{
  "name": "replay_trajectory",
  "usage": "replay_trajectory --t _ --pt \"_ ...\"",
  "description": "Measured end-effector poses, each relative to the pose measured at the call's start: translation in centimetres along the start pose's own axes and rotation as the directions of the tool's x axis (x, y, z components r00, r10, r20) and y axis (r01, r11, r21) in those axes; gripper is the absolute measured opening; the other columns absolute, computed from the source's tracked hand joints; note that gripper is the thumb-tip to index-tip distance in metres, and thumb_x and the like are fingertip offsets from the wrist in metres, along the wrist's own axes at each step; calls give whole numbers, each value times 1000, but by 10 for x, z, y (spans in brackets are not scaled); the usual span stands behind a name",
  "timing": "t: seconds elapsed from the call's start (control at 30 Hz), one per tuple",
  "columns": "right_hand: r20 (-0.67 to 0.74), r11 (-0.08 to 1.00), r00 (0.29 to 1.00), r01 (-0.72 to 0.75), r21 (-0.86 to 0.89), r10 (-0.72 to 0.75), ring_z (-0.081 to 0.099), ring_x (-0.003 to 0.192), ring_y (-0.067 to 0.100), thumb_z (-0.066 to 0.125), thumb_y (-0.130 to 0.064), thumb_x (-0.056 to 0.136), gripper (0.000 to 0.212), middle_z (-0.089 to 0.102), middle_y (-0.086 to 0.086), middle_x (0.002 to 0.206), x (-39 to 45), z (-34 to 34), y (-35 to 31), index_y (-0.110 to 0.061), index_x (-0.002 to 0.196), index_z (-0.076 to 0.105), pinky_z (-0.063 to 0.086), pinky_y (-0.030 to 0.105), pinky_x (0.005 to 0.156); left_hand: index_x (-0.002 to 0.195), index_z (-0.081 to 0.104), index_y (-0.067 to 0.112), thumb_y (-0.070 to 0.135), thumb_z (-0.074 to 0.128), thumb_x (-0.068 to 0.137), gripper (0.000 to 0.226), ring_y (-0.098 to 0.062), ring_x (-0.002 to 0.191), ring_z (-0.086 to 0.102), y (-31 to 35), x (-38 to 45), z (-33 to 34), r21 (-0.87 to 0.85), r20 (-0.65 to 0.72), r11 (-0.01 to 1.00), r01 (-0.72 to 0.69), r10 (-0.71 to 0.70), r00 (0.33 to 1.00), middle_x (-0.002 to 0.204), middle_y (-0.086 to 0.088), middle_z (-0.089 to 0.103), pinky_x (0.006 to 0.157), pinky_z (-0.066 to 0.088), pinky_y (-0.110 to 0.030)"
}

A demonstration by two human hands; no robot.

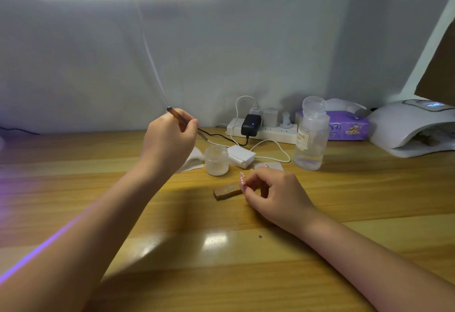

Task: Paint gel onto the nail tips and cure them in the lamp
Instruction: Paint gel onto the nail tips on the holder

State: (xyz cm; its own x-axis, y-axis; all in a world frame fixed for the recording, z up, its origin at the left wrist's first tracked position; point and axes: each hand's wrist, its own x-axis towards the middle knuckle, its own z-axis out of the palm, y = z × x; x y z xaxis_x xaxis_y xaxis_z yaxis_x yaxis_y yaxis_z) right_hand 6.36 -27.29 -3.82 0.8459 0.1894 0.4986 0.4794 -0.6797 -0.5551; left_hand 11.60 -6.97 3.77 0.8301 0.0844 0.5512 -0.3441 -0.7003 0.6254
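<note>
Two hands worked around the small frosted glass jar (216, 160), my landmark. Left of and above it, left hand (170, 137) pinched a slim brown-handled brush (177, 116), raised. Right of jar, toward the viewer, right hand (273, 192) curled, seemingly holding a pink white-dotted nail tip (242, 179) above a brown wooden block (227, 192). Far right of jar: white domed curing lamp (408, 127). Judgement: steady the tip, load little gel, stroke thinly.

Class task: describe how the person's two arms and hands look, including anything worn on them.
Both forearms are bare, with no sleeves, watch or bracelets in view. The right hand wears long pink nails with white dots. The left hand shows no rings; its nails are hidden.
</note>
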Motion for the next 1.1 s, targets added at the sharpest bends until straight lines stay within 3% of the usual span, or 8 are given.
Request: replay_trajectory --t 0.2,0.33,0.53,0.67,0.87,1.0,1.1 --pt "4 1000 1000 0 -12 0 55 63 4 68 -24 86 3 61 -21 69 0 0 -1 -23 87 71 35 9 60 91 69 12 25 53 95 21 -23 89 66 -5 0 5 3 61 999 48 -48 997 85 -4 71 81 53 -42" --pt "-1 1000 1000 2 -13 -2 54 61 5 68 -24 86 4 60 -20 69 0 0 0 -22 87 71 35 11 60 88 69 14 26 56 96 20 -21 80 67 -5 -2 4 -61 -131 998 -31 23 991 78 -2 71 72 53 -33" --pt "-1 1000 1000 -10 -11 10 55 62 6 67 -27 86 4 60 -21 69 1 0 0 -24 85 69 40 16 59 91 74 21 17 72 88 6 -2 70 69 11 -7 -1 -283 -233 934 -219 154 960 77 11 71 65 49 -9" --pt "2 1000 1000 -14 -14 14 55 62 6 68 -25 85 5 59 -22 67 1 0 1 -29 82 67 39 14 58 90 75 20 12 74 85 10 -3 65 67 24 -16 -4 -487 -147 838 -248 201 968 70 14 70 62 51 -16" --pt "-39 999 999 -28 47 30 56 64 4 70 -22 84 3 61 -19 69 0 1 4 -25 84 70 39 12 58 89 68 22 23 64 87 5 -20 67 68 15 -70 4 -533 -7 815 -226 263 965 74 0 71 63 57 -49" --pt "-77 996 997 -17 92 24 58 66 7 70 -20 84 4 65 -15 71 1 2 5 -22 86 73 40 11 59 97 68 18 30 61 86 17 -22 69 66 5 -98 5 -549 12 809 -209 258 966 76 -3 69 64 53 -48" --pt "-96 994 995 -10 108 21 58 63 9 70 -21 85 3 66 -12 70 1 2 6 -22 85 74 40 12 56 97 68 9 13 63 87 13 -22 74 69 0 -106 6 -454 36 842 -289 342 939 80 -2 70 66 54 -42"
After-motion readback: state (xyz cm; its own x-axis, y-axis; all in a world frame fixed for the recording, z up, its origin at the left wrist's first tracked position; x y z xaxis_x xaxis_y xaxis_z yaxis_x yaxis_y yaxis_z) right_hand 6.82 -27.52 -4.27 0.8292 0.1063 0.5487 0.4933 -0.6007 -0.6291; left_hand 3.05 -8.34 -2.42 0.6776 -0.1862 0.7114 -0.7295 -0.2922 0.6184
